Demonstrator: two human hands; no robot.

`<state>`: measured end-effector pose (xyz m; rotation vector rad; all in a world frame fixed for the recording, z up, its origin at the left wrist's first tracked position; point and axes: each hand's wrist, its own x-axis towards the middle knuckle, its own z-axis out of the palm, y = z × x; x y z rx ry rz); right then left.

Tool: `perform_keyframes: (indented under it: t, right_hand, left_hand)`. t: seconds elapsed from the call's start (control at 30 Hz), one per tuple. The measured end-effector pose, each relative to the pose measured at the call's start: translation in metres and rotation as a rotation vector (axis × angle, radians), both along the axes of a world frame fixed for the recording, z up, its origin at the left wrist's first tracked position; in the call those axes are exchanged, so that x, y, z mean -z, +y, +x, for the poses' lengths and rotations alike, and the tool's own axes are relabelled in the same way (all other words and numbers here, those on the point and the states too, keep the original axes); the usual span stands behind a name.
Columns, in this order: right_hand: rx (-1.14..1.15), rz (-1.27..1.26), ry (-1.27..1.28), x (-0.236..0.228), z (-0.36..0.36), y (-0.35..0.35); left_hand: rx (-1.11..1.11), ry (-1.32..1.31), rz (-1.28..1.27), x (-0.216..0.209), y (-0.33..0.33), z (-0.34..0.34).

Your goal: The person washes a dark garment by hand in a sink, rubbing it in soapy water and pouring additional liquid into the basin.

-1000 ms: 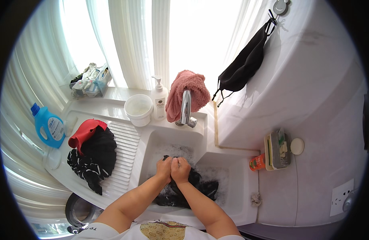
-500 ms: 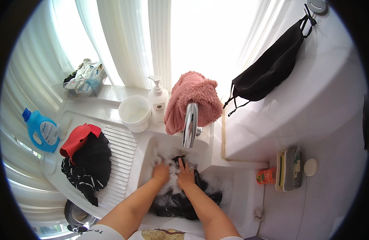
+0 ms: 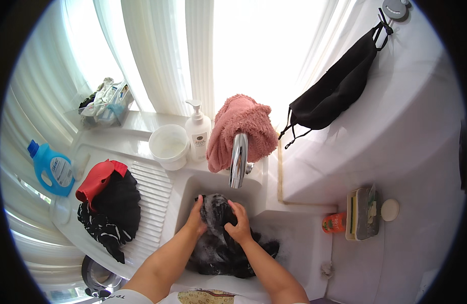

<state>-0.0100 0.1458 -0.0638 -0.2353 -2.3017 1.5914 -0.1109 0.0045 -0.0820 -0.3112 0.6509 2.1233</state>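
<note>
A soapy, wet black garment (image 3: 216, 215) is bunched between my two hands over the white sink (image 3: 301, 253). My left hand (image 3: 195, 219) grips its left side, with the thumb at the upper edge. On the other side, my right hand (image 3: 238, 224) has its fingers closed on the cloth. Foam coats the raised part. The rest of the dark cloth lies spread in sudsy water below my hands, and the fingers behind the bunch are partly hidden. Just beyond it hangs the chrome faucet (image 3: 238, 161), draped with a fuzzy pink towel (image 3: 241, 119).
On the ribbed washboard (image 3: 151, 195) at left lies a pile of black and red clothes (image 3: 114, 202). A blue detergent bottle (image 3: 53, 169), white tub (image 3: 169, 146) and pump bottle (image 3: 198, 133) stand around it. A wall caddy (image 3: 362, 214) and a black face mask (image 3: 334, 91) hang at right.
My hands have come up out of the foam with part of the black garment lifted and gathered between them. They were pressed down in the suds before.
</note>
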Motion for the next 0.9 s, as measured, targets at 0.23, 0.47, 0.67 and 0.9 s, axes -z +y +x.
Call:
perform_keyframes:
  t: [0.23, 0.47, 0.67, 0.9]
  right_hand:
    - [0.317, 0.053, 0.146, -0.016, 0.014, -0.040]
    - [0.402, 0.282, 0.079, -0.037, 0.014, -0.039]
    - [0.215, 0.406, -0.137, -0.032, -0.001, -0.029]
    - [0.067, 0.868, -0.525, 0.017, -0.006, -0.010]
  left_hand:
    - [0.063, 0.088, -0.141, -0.029, 0.024, 0.044]
    - [0.049, 0.170, -0.620, -0.071, 0.023, 0.055]
    - [-0.051, 0.814, -1.157, -0.031, 0.014, 0.036]
    - [0.229, 1.328, -1.594, 0.004, -0.004, 0.012]
